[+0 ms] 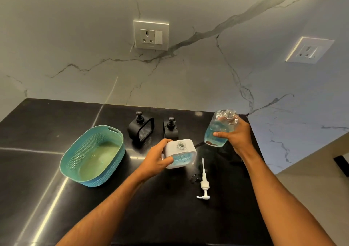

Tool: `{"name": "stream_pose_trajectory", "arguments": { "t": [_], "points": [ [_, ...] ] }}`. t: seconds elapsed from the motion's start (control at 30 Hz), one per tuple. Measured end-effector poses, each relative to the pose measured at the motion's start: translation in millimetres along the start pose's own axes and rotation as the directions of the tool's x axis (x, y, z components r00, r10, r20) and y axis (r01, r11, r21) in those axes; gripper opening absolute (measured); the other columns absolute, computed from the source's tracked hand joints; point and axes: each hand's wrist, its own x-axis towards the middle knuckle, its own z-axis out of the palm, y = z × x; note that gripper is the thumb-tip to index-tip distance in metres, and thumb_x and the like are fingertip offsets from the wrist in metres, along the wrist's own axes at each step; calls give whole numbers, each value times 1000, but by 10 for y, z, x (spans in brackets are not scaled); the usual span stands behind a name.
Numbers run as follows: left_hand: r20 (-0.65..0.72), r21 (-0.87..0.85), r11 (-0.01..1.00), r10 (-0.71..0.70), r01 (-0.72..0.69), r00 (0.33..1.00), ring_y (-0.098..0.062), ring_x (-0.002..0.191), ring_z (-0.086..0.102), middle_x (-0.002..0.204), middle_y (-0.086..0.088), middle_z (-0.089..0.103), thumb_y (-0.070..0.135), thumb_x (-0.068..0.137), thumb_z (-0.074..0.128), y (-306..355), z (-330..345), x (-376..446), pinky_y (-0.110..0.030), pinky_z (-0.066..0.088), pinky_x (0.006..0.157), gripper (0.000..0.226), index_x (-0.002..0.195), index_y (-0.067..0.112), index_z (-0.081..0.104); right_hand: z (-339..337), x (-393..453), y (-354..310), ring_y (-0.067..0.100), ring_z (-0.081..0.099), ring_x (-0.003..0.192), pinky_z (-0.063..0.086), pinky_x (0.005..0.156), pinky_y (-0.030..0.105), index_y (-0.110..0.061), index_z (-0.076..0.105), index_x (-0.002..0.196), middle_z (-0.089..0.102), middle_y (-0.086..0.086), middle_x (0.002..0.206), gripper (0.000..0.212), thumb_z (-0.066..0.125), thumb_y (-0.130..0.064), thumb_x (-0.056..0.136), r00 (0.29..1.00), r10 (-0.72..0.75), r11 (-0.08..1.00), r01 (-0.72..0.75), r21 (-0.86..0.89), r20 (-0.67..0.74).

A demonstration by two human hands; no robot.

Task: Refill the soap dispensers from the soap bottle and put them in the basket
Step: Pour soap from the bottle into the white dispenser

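Refill step in progress on white dispenser [180, 153], cap off, neck open and facing up, blue soap showing thru front window, approx. part full. Gripping dispenser w/ left hand [155, 160]: thumb curled over front face, fingers wrapped round left side, body sitting at or just above black counter [37, 170]; contact w/ counter not determinable. Holding soap bottle [220, 127] w/ right hand [233, 135]: fingers and thumb wrapped round body, bottle upright w/ slight tilt, mouth open, no stream visible, blue liquid filling lower portion. Bottle positioned to right of and behind dispenser, apart from it. Lying on counter near dispenser, toward viewer: white pump [204, 183], detached, tube pointing toward dispenser. Standing behind, near wall: two black dispensers [140, 127] [171, 128], pumps fitted; fill level not readable. Sitting at left, well apart from hands: teal basket [90, 155], nothing in it. Judged status: early, no dispenser in basket yet. Next move calling for either more pouring (mouth of bottle over neck, slow tilt) or setting bottle down, picking up pump, feeding tube into neck, screwing tight. Risk: drips on counter; small wet spots already showing near pump.
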Motion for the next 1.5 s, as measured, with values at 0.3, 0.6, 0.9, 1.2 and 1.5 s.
{"name": "stream_pose_trajectory", "arguments": {
  "t": [0.3, 0.6, 0.9, 1.2, 1.5],
  "points": [
    [53, -84, 994, -62, 66, 997, -12, 113, 63, 120, 5, 66, 14, 80, 64, -54, 172, 186, -43, 57, 94, 46, 125, 22, 57, 54, 370, 322, 13, 73, 100, 60, 75, 25, -7, 66, 121, 74, 1, 109, 70, 92, 7, 57, 994, 78, 993, -85, 80, 81],
    [98, -172, 976, -115, 131, 989, -10, 120, 61, 126, 2, 64, 11, 82, 63, -111, 226, 237, -44, 56, 99, 46, 127, 18, 56, 122, 551, 517, 15, 71, 104, 61, 82, 30, -9, 65, 123, 73, 2, 111, 73, 92, 7, 57, 981, 124, 984, -141, 107, 151],
    [159, -288, 939, -148, 189, 976, -9, 121, 60, 121, 9, 65, 8, 72, 60, -120, 216, 253, -46, 55, 100, 51, 122, 18, 56, 103, 684, 610, 19, 69, 111, 60, 89, 40, -16, 63, 126, 72, 1, 117, 78, 93, 2, 57, 963, 139, 982, -164, 93, 232],
    [164, -235, 961, -107, 144, 981, -7, 121, 60, 125, 4, 63, -1, 80, 66, -160, 231, 225, -39, 55, 102, 51, 125, 18, 53, 47, 693, 645, 22, 66, 116, 57, 95, 48, -18, 61, 130, 69, 3, 124, 82, 95, -4, 57, 949, 141, 985, -163, 58, 283],
    [114, -170, 981, -78, 97, 990, -4, 121, 60, 126, 9, 63, 13, 78, 85, -216, 215, 250, -33, 57, 98, 58, 126, 23, 54, 49, 634, 620, 19, 65, 119, 58, 96, 46, -17, 57, 134, 68, 1, 127, 88, 96, -5, 56, 969, 112, 989, -130, 68, 222]
  ]
}}
